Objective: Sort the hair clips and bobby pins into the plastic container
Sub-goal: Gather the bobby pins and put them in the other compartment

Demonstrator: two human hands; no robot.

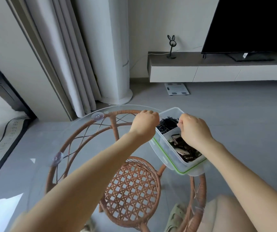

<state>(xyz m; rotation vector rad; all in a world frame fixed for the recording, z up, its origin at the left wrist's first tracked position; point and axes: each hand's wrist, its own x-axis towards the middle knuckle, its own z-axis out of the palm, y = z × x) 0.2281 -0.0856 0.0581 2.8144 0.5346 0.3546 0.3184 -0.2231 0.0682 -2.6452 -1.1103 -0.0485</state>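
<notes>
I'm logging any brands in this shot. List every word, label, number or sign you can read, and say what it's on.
No text here can be read.
Glass tabletop: a small printed mark near the far edge, too small to read.
Bathroom scale: dark patches only, no digits legible.
Television: a white tag below the screen, blurred.
Plastic container: no label visible.

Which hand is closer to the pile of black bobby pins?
Right. The right hand is over the container's divider, fingertips at the bobby pins; the left hand is at the container's outer left edge.
</notes>
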